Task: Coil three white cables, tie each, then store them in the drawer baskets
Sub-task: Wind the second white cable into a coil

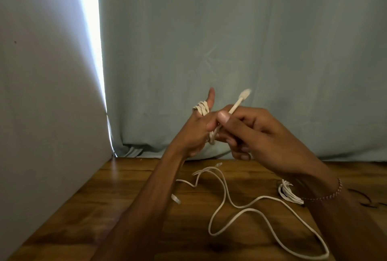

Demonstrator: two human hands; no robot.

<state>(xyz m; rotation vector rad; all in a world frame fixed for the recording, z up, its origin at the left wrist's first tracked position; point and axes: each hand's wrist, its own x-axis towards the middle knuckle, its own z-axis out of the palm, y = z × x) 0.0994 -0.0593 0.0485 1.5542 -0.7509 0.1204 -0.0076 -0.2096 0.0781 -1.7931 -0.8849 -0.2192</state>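
Hands: both raised above the table [88, 214], close together, in front of a curtain [251, 40]
L hand [195, 133]: thumb up, fingers curled; cable coil [202, 108] wound round base of thumb and running down across the palm side; so it's holding the coil
R hand [249, 133]: thumb and fingers pinch the free end of the same cable, plug [245, 94] sticking up and away, a bit blurred
Step (my read): last of this cable going on; tail abt to be wrapped round the coil as the tie
How to do it well: keep L thumb stiff so loops don't slide off; keep tension light and even w/ R hand; wrap the tail crosswise round the middle of the loops, not along them; leave enough tail to tuck the plug thru; don't bend hard at the plug neck
Loose cable [240, 206]: lying uncoiled on the table below the hands, wandering loops, one end near L forearm; not yet started
Done bundle [290, 193]: small white coil on the table by R wrist, partly hidden behind it; looks tied but can't tell for sure
Progress (judged): one coiled, one in hand, one left
Drawer baskets: not in view
Risk: loops slipping off thumb when R hand lets go to re-grip; pinch the coil w/ L fingers first
Other: bead bracelet [333, 192] on R wrist; bright gap of light at curtain edge, left
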